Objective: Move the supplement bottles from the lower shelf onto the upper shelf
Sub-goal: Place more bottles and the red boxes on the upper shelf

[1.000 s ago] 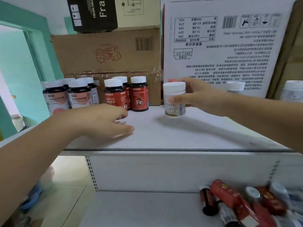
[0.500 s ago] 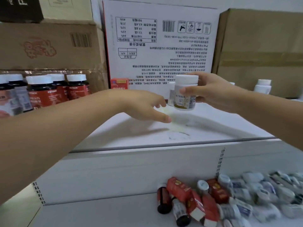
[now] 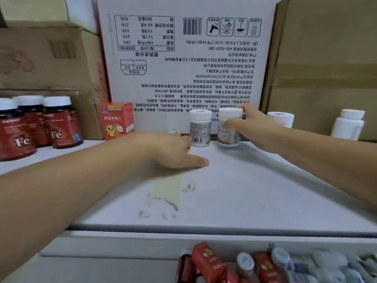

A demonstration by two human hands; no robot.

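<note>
1. two small white-capped white plastic supplement bottles are seen upright on the white upper shelf (image 3: 255, 186), against the large white printed carton (image 3: 183, 58).
2. the right-hand bottle (image 3: 228, 130) is gripped around its cap and side by the right hand (image 3: 253, 129); the left-hand bottle (image 3: 200, 128) stands just beside it.
3. the left hand (image 3: 169, 150) is laid on the shelf, fingers loosely spread, holding nothing, near the left-hand bottle.
4. red packs and pale bottles (image 3: 265, 266) are heaped on the lower shelf (image 3: 102, 270).
</note>
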